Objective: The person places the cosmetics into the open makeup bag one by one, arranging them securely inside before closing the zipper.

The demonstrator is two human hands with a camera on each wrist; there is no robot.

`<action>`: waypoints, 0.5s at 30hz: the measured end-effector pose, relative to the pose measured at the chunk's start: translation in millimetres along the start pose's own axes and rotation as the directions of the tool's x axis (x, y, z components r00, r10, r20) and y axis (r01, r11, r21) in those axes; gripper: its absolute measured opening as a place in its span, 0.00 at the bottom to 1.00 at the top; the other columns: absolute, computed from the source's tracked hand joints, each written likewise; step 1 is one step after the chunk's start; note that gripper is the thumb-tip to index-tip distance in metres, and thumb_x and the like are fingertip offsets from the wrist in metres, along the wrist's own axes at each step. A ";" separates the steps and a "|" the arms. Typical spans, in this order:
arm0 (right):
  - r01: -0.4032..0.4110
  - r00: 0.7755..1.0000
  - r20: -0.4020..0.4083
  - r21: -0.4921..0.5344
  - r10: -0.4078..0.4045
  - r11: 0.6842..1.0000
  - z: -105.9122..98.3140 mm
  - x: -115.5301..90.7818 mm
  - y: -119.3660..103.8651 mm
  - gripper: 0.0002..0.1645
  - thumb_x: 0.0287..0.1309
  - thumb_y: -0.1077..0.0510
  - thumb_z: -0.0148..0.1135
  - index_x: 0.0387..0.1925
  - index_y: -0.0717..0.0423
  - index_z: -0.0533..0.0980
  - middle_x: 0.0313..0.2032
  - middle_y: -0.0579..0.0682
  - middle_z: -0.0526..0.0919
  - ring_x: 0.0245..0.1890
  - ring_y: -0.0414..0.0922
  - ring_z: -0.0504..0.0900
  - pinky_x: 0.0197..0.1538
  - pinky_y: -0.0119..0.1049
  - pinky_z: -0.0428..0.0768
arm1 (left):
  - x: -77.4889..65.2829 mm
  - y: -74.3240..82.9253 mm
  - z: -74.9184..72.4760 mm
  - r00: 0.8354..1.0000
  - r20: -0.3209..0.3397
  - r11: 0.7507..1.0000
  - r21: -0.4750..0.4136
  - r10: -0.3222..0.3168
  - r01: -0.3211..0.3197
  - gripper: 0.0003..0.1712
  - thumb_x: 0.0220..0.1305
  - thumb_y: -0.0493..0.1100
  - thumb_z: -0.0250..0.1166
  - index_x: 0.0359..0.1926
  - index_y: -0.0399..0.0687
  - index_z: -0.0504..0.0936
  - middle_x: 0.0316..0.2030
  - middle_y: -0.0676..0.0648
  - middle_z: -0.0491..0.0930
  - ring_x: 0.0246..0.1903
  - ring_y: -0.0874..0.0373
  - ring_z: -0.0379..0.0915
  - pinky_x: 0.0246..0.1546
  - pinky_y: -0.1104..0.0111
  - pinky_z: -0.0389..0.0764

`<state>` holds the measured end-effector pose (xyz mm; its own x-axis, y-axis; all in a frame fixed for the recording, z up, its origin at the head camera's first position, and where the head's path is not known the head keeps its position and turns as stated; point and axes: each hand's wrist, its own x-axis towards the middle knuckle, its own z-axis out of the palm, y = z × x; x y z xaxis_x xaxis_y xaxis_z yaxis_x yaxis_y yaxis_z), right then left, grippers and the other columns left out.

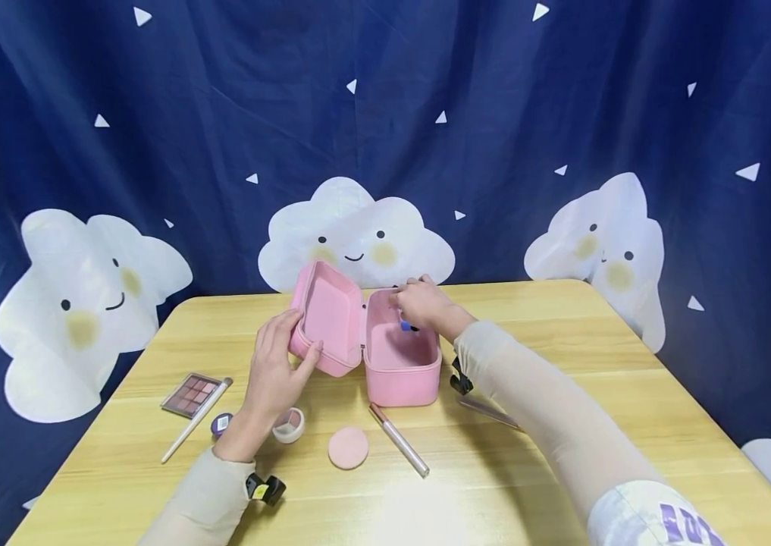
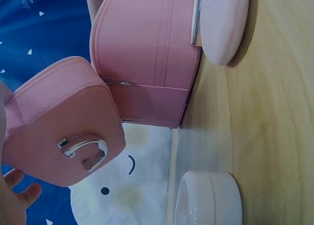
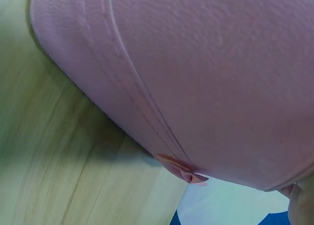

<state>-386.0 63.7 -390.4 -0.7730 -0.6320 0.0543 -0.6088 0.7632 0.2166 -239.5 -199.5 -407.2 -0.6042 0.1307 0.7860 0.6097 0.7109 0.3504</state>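
Note:
In the head view a pink cosmetic case stands unzipped on the table, its lid swung out to the left. My left hand holds the lid by its near left edge, thumb at the front corner. The left wrist view shows the lid's outside with a curved handle. My right hand reaches down into the case, fingers curled about a small blue and dark item, mostly hidden by the hand. The right wrist view is filled by the case's pink side, with a bow.
Near my left arm lie an eyeshadow palette, a makeup brush, a purple-lidded pot and a small round jar. A pink puff and a slim tube lie before the case. A flat slender item is partly under my right forearm.

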 end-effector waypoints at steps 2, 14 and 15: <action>-0.010 1.000 0.002 -0.005 0.010 1.000 -0.1 -0.7 -0.4 0.14 0.61 0.57 0.60 0.49 0.44 0.81 0.49 0.48 0.82 0.50 0.50 0.75 0.52 0.50 0.70 | -0.1 0.2 0.4 1.000 0.003 1.000 0.003 0.002 -0.002 0.32 0.60 0.47 0.65 0.63 0.37 0.70 0.60 0.38 0.71 0.60 0.39 0.64 0.61 0.47 0.65; -0.050 0.997 -0.059 0.008 0.051 0.999 -5.0 -6.3 0.0 0.18 0.63 0.61 0.55 0.51 0.46 0.82 0.44 0.49 0.78 0.47 0.51 0.75 0.51 0.47 0.71 | -0.9 -2.3 2.7 1.000 -0.011 1.000 0.002 0.012 -0.012 0.33 0.60 0.47 0.65 0.63 0.36 0.70 0.60 0.38 0.71 0.60 0.40 0.64 0.60 0.48 0.66; -0.051 0.996 -0.071 0.015 0.052 0.999 -6.7 -7.4 0.3 0.17 0.63 0.61 0.55 0.50 0.46 0.82 0.43 0.49 0.78 0.47 0.51 0.76 0.51 0.47 0.71 | -0.7 -2.5 2.8 1.000 -0.015 1.000 0.001 0.013 -0.013 0.33 0.60 0.48 0.65 0.63 0.36 0.70 0.60 0.38 0.71 0.60 0.40 0.64 0.60 0.48 0.66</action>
<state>-379.3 67.8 -384.3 -0.7893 -0.5991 0.1344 -0.5708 0.7966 0.1991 -242.0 -199.4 -410.1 -0.5886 0.1300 0.7979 0.6173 0.7095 0.3398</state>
